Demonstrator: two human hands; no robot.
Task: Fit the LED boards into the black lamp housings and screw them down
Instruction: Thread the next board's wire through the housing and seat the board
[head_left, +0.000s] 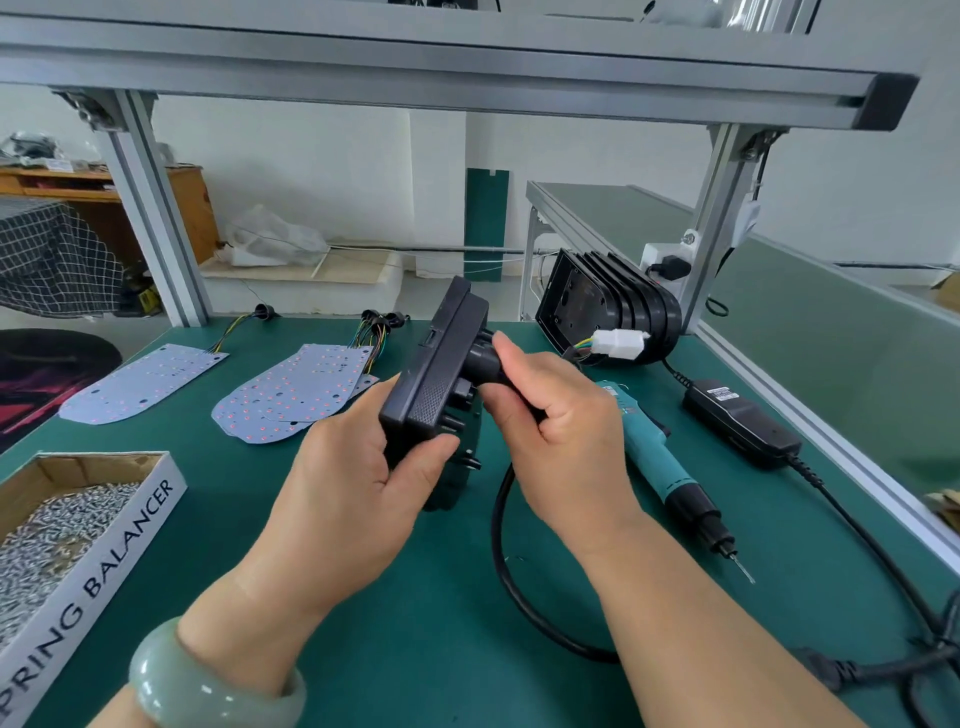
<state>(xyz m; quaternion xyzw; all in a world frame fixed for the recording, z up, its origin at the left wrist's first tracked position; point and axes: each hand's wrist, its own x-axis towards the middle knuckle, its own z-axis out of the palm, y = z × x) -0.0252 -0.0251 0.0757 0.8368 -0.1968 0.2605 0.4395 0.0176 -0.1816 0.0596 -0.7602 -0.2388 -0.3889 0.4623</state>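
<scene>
- Now: left hand (358, 467) curled round near edge of black lamp housing (431, 384), held upright above mat (363, 649) centre.
- Right hand (561, 431) grips black fitting (480, 358) on its back.
- LED boards (296, 389) lie flat, far left.

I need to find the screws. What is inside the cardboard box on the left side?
Inside the cardboard box lies a heap of small silver screws. Its far end shows bare cardboard. The screws cover the rest of the bottom.
</scene>
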